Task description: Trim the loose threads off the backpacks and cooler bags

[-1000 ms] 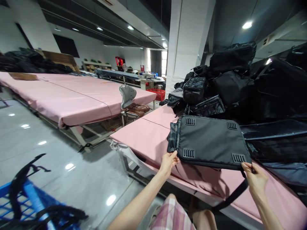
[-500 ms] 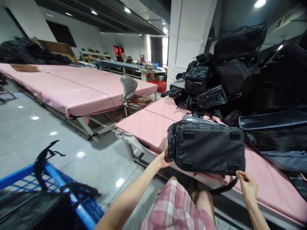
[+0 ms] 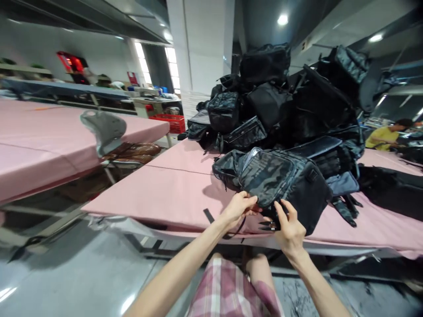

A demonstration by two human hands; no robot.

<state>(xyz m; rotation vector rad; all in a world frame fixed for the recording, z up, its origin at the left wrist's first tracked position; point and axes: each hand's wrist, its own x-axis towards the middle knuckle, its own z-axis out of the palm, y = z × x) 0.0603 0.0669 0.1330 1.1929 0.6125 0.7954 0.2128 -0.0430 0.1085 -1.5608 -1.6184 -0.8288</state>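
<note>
A dark camouflage bag (image 3: 280, 182) lies tilted on the pink table (image 3: 165, 193) in front of me, its front pocket facing up. My left hand (image 3: 239, 207) pinches the lower front edge of the bag, fingers closed. My right hand (image 3: 291, 229) grips the bag's near corner where black straps and buckles (image 3: 269, 225) hang. A black strap (image 3: 209, 215) trails over the table's edge below my left hand.
A tall heap of black bags (image 3: 291, 97) fills the table behind. Another pink table (image 3: 49, 145) stands at the left with a grey-backed chair (image 3: 105, 130) beside it. A red crate (image 3: 172, 123) sits farther back. A person in yellow (image 3: 386, 134) is at the far right.
The bag has been turned over from its flat base side to its pocket side. Both hands moved closer together at its near edge. The view swung right, losing the blue cart.
</note>
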